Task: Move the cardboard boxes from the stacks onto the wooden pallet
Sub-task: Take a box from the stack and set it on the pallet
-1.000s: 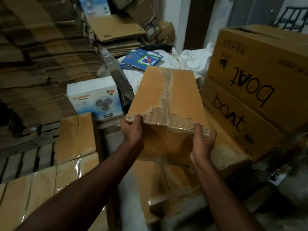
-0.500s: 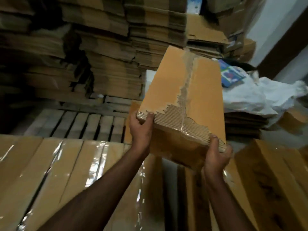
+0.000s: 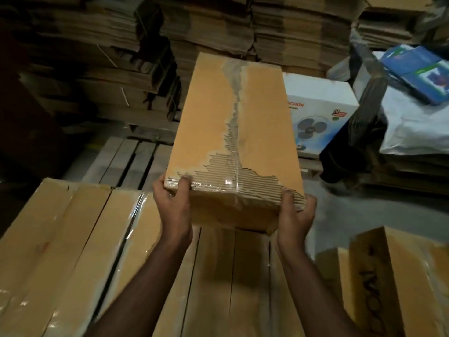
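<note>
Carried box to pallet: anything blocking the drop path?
Nothing visible blocks it. The left hand and right hand grip the torn box above bare pallet slats. Boxes already placed lie to the left, the white fan box to the right, both clear of it.

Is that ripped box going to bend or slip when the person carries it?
Probably stiff: the carried box keeps straight edges though the left hand and right hand grip only its near end. The torn top skin looks only surface-deep, I'd guess. The shiny tape at that end could be slightly slippery.
</note>
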The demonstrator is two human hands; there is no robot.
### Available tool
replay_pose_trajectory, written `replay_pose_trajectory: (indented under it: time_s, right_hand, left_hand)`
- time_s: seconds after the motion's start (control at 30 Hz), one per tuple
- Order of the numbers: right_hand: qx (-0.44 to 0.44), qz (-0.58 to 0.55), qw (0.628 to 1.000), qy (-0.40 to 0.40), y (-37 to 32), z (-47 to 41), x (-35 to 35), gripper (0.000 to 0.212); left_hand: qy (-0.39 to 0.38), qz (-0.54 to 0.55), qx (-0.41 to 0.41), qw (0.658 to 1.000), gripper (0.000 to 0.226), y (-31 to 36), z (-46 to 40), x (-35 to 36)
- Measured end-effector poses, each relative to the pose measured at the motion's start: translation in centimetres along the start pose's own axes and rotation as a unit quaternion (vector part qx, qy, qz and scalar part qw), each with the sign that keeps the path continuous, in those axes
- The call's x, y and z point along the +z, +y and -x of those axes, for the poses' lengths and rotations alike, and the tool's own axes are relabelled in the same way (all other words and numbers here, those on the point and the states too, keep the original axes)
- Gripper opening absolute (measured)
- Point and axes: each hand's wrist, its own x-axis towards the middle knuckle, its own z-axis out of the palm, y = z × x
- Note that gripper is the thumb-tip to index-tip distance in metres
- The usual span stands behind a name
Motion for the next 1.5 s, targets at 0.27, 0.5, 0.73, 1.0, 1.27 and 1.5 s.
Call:
replay_pose_trajectory:
  time_s: [0.27,0.5,0.73,1.0,1.27,1.5]
  right_hand:
    - [0.002,-0.014,1.0,-0.028,6.0,-3.3,7.2,0.034]
    - [-0.011,-0.049,0.998,-0.033,11.6,-7.2,14.1,0.025]
    - [-0.002,-0.061,0.997,-0.054,16.3,-11.6,18.8,0.025]
    - [-0.01,-0.016,0.997,-0.074,20.2,-14.8,23.0,0.03]
    - [0.004,0.025,0.998,-0.064,26.2,-14.2,22.8,0.022]
    - [-0.016,0.119,0.99,-0.07,29.6,-13.0,22.2,0.018]
  left_hand:
    - [0.011,-0.047,0.028,0.998,0.037,-4.9,-7.6,-0.3]
    - [0.023,-0.1,0.07,0.992,0.036,-9.8,-15.3,0.9]
    - [0.026,-0.115,0.064,0.991,0.034,-14.9,-21.7,2.6]
    - [0.057,-0.12,0.028,0.991,0.029,-17.9,-27.3,4.2]
    - [0.028,-0.15,0.006,0.988,0.022,-22.1,-29.2,3.2]
    - [-0.006,-0.174,-0.037,0.984,0.03,-26.3,-30.8,0.7]
